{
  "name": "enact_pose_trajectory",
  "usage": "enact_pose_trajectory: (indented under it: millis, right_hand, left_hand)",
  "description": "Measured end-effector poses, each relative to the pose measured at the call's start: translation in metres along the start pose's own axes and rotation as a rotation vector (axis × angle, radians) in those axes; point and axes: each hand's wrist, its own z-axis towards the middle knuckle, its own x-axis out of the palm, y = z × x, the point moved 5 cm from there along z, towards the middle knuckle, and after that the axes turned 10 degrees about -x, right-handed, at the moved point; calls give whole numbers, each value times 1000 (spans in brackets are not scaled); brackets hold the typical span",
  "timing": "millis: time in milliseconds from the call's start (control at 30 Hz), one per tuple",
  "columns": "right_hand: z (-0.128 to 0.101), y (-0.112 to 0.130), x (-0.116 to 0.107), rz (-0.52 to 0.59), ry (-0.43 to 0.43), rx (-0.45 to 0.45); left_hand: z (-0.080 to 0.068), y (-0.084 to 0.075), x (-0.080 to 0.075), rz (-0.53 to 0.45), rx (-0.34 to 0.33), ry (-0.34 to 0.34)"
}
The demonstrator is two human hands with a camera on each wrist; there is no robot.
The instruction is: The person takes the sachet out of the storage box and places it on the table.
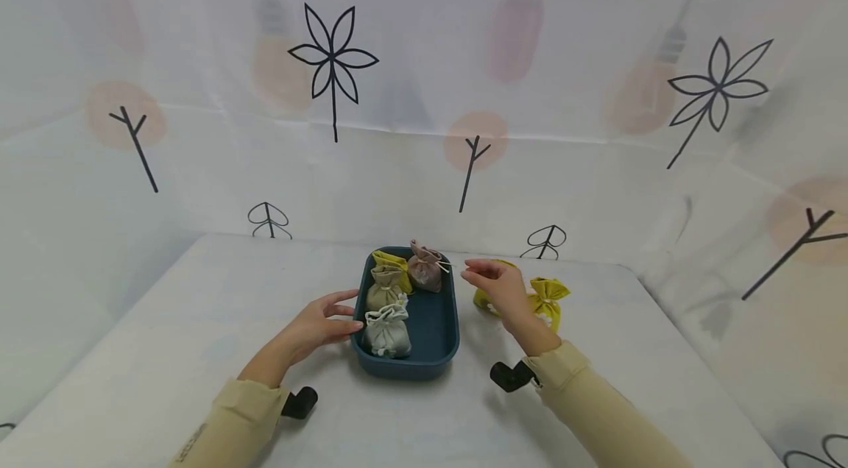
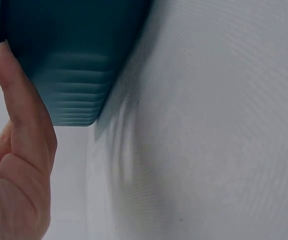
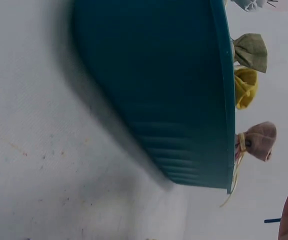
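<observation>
A white table holds a dark blue tray near its middle. Four little cloth bags sit in the tray: a white bag at the 7 o'clock end, a tan bag above it, a yellow bag at 11 o'clock, and a pink-brown bag at 12 o'clock. Two more yellow bags lie on the table at 3 o'clock from the tray, partly hidden by the right hand.

The left hand is at 9 o'clock from the tray. Its fingers are straight and its fingertips touch the tray's outer wall. It holds nothing.

The right hand hangs in the air at 2 o'clock from the tray, just beside the pink-brown bag. Its fingers are loosely bent toward the bag's string, but they seem not to touch it; the view is too small to be sure. It grips nothing.
</observation>
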Motion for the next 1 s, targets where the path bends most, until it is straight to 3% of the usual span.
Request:
enact_pose_trajectory:
  millis: [1000]
  right_hand:
    - [26,13,29,-22,22,-12]
  left_hand:
    - [-1,-1,1,4,-13,-2]
